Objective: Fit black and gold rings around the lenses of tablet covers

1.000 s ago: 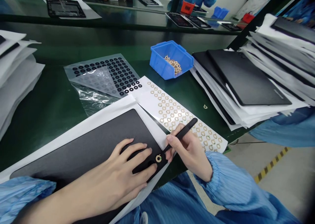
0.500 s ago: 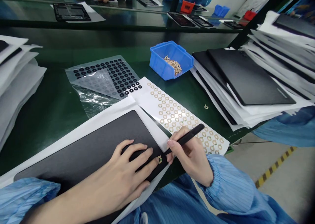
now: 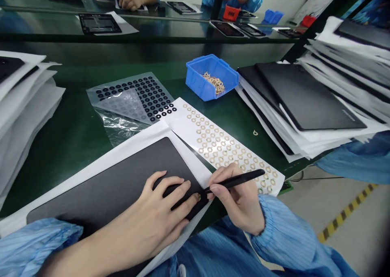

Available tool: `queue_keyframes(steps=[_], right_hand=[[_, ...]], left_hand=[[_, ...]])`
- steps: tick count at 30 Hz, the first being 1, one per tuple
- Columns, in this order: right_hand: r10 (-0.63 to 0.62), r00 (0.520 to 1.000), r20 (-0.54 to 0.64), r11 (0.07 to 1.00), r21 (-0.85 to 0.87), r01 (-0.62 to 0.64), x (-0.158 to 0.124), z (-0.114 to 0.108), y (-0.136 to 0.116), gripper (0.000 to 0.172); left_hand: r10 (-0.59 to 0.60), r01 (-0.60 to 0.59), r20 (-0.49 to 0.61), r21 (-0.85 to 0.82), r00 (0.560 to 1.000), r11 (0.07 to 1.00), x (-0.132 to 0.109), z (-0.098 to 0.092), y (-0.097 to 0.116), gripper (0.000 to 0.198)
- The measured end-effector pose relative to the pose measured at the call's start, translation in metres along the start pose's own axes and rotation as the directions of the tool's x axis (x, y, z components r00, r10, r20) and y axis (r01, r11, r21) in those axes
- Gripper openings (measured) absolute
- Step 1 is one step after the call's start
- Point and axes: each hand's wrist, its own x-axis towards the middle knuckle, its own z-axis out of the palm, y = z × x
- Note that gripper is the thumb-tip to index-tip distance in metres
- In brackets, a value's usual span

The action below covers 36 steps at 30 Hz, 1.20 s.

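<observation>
A black flat panel [image 3: 115,183], which looks like a tablet back cover, lies on white sheeting [image 3: 73,175] in front of me. My left hand [image 3: 161,212] rests flat on its right end, fingers spread. A small gold-and-green ring [image 3: 199,196] shows partly at one fingertip near the panel's edge; the finger covers the rest. My right hand [image 3: 240,200] pinches black tweezers [image 3: 243,178], their tip down at the panel's edge beside that ring. Under and behind the right hand lies a white sheet of gold ring stickers [image 3: 219,141].
A blue bin [image 3: 198,80] of loose rings stands behind the sticker sheet. A clear sheet of black rings [image 3: 128,94] lies left of it. Stacked panels [image 3: 310,94] rise at right, sheeted stacks [image 3: 27,106] at left. One loose ring [image 3: 255,133] lies on the green table. Co-workers' hands [image 3: 131,0] show beyond.
The tweezers have tilted flatter, their back end moving right and down. My left fingertip now covers more of the ring. The view has shifted slightly.
</observation>
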Motion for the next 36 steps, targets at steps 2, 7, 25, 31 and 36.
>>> queue_keyframes(steps=[2,7,25,31,36], right_hand=[[-0.004,1.0,0.009,1.0,0.012,0.003,0.0,0.0,-0.001,0.005],[0.019,0.996,0.083,0.998,0.064,-0.024,0.004,-0.003,-0.009,0.006],[0.163,0.982,0.097,0.986,0.008,-0.165,0.024,0.012,-0.019,0.019],[0.206,0.978,0.025,0.975,0.083,-0.208,0.031,0.009,-0.015,0.021],[0.167,0.982,-0.089,0.984,0.071,-0.161,0.035,-0.011,-0.027,0.02]], left_hand=[[-0.002,0.002,0.017,-0.024,1.0,1.0,0.0,-0.001,-0.002,0.029],[-0.004,0.005,0.008,-0.069,1.0,0.998,0.0,-0.003,-0.008,0.027],[0.032,-0.033,-0.027,-0.072,0.999,0.997,-0.003,-0.005,-0.011,0.018],[0.02,-0.022,-0.026,-0.077,0.999,0.997,-0.003,-0.003,-0.011,0.014],[0.022,-0.025,-0.037,-0.08,0.999,0.996,-0.004,-0.003,-0.01,0.014]])
